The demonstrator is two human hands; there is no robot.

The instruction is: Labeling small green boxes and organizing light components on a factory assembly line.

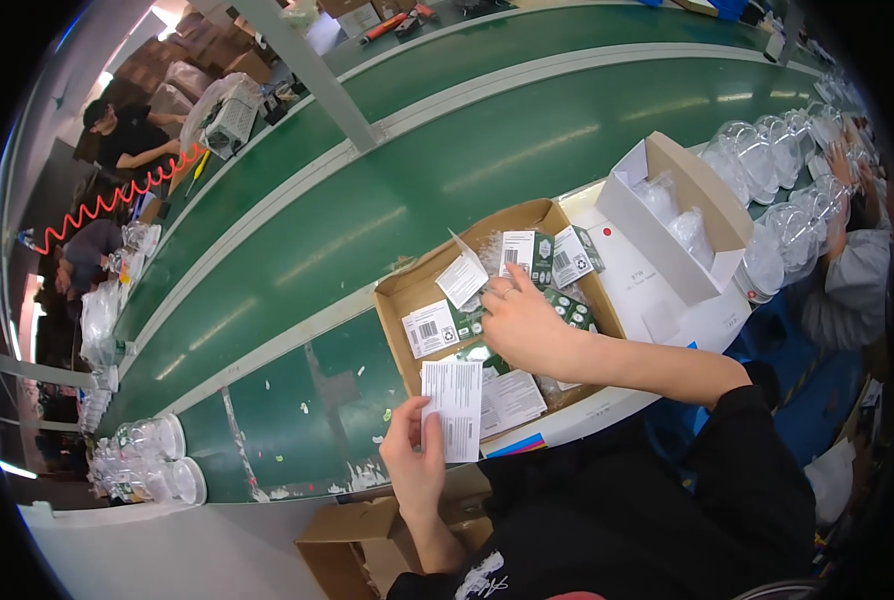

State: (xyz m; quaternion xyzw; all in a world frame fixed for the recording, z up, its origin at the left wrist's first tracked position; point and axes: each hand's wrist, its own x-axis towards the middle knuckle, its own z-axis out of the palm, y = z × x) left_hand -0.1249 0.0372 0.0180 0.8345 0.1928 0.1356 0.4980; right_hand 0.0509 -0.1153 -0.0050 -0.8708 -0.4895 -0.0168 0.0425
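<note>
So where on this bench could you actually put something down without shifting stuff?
The green belt beyond the brown cardboard tray lies mostly bare, apart from scraps near its front edge. The tray itself is crowded with small green-and-white boxes, with the right hand in among them. The left hand holds a white leaflet. The white box holds bagged parts.

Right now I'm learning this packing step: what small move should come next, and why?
Probably close the right hand on one small green-and-white box and lift it from the cardboard tray. That hand already rests among the boxes, while the left hand holds a folded white leaflet ready beside it.
</note>
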